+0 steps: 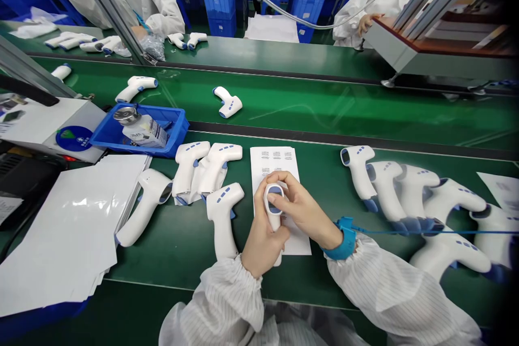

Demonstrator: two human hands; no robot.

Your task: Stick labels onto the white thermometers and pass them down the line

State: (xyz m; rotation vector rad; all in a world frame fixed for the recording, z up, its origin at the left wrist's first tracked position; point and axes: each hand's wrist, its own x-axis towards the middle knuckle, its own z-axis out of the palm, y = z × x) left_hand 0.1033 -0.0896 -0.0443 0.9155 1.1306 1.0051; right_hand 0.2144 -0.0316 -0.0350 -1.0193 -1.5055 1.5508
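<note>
Both of my hands hold one white infrared thermometer (274, 219) with a blue-framed end facing up toward me. My left hand (263, 243) is wrapped round its handle. Around its head curls my right hand (304, 206), thumb pressed on the dark oval face. Beneath them lies a sheet of printed labels (302, 240). To the left rest several more thermometers, the nearest a thermometer (223, 216) beside my left wrist; two others sit partly on a plastic bag. On the right a row of thermometers (359, 173) lies close together. A blue wrist strap (344, 239) circles my right wrist.
A blue tray (178, 135) with a metal-topped bottle (141, 128) stands at the left, near a stack of white sheets (73, 227). Beyond runs a green conveyor belt (308, 105) carrying a few thermometers. Co-workers in white coats sit across it. A blue cord (405, 232) stretches rightward from my wrist strap.
</note>
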